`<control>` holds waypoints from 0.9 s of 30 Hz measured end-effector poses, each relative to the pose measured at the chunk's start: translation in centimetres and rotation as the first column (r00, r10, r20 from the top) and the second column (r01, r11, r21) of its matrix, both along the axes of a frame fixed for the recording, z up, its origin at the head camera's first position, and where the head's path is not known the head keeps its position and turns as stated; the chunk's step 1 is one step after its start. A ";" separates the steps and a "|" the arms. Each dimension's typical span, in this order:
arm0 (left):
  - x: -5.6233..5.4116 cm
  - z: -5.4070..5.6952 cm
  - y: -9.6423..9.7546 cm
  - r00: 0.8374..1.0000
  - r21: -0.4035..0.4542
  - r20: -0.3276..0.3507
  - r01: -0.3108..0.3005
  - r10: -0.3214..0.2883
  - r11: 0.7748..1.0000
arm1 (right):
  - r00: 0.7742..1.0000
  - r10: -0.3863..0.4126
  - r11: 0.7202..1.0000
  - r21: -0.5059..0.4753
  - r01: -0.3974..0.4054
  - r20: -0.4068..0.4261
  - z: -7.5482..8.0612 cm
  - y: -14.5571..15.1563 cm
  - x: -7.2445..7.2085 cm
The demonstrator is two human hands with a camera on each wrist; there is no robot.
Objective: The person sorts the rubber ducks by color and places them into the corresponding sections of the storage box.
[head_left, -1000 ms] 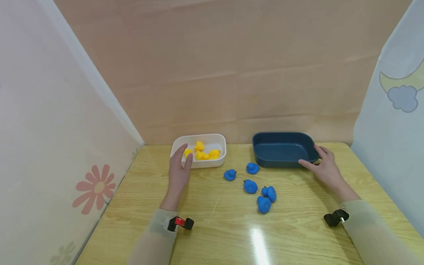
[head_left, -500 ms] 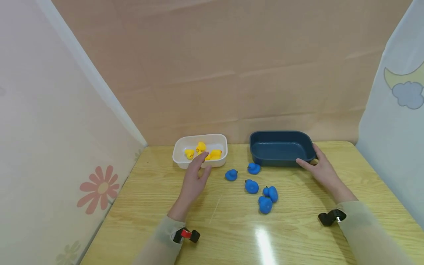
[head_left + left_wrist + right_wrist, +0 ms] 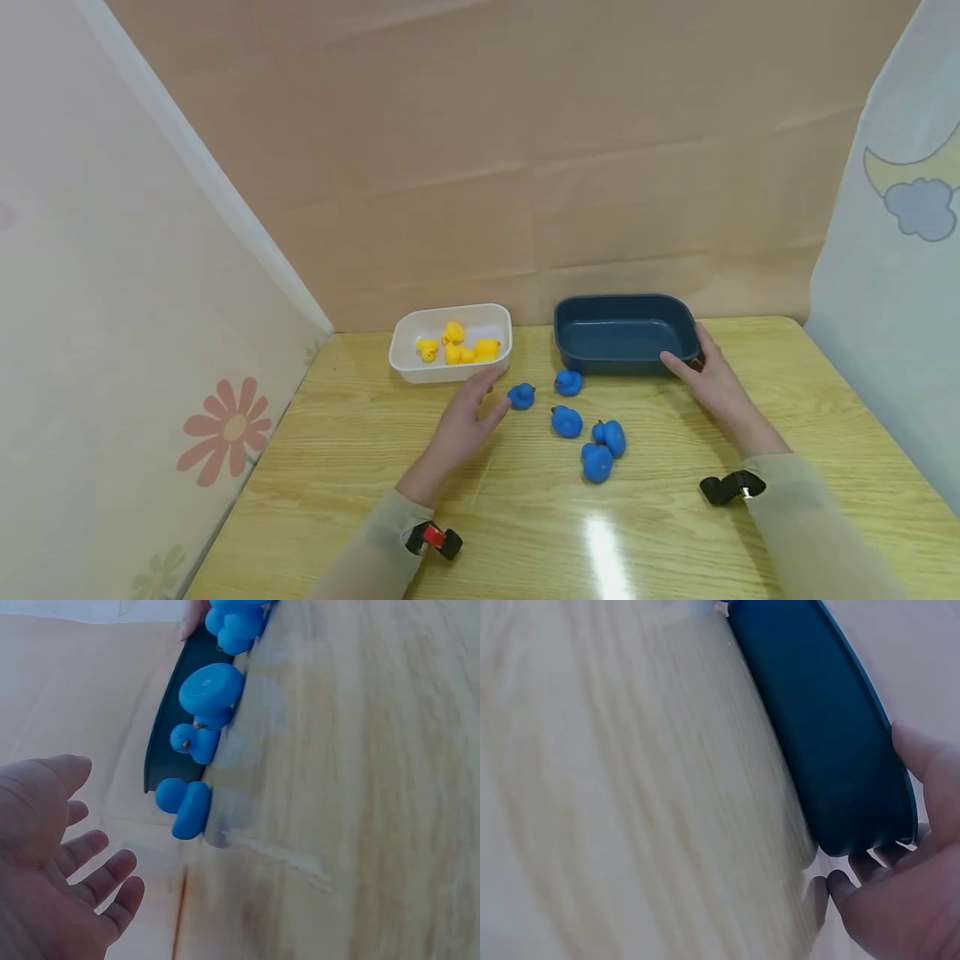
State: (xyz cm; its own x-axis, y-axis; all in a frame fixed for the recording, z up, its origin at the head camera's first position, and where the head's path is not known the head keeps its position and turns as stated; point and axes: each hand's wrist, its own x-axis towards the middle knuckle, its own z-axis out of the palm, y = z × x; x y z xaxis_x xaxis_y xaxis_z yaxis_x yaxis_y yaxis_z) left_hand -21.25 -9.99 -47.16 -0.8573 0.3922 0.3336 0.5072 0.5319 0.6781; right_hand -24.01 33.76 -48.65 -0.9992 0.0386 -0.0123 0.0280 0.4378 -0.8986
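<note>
My left hand (image 3: 465, 421) is over the table with its thumb and fingers spread and nothing held. Its fingertips reach close to a blue rubber duck (image 3: 521, 396). The left wrist view shows that palm facing a row of ducks, the nearest blue duck (image 3: 184, 806) just beyond the fingers. My right hand (image 3: 716, 383) holds the right end of a dark blue tray (image 3: 626, 367), thumb at the front rim and fingers around the end wall. In the right wrist view the fingertips (image 3: 862, 866) lie low against the tray's end. Nothing lies inside this tray.
A white tray (image 3: 427, 375) holding several yellow rubber ducks (image 3: 453, 333) stands at the back left. More blue ducks (image 3: 597, 462) are scattered mid-table, two of them touching. A brown paper backdrop (image 3: 420, 167) rises behind the wooden table (image 3: 330, 467).
My left hand has moved right from over the white tray toward the nearest blue duck. The dark blue tray has slid a little left, with my right hand at its end.
</note>
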 end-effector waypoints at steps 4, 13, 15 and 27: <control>-0.3 -0.7 -0.2 0.999 -0.052 0.045 -0.003 0.005 0.999 | 1.000 0.003 1.000 -0.020 -0.003 -0.005 -0.3 -0.8 -0.1; -1.1 -1.2 -0.3 0.993 -0.114 0.117 0.009 0.004 0.993 | 1.000 0.016 0.999 -0.042 -0.017 -0.018 -0.7 -2.8 -0.3; -1.4 -1.4 -0.2 0.991 -0.142 0.136 0.005 0.014 0.990 | 1.000 0.017 0.999 -0.048 -0.017 -0.015 -0.7 -3.3 -0.2; -2.7 -1.9 0.3 0.993 -0.229 0.112 -0.013 0.040 0.973 | 0.999 0.031 0.993 -0.111 -0.035 -0.033 -1.0 -4.4 0.0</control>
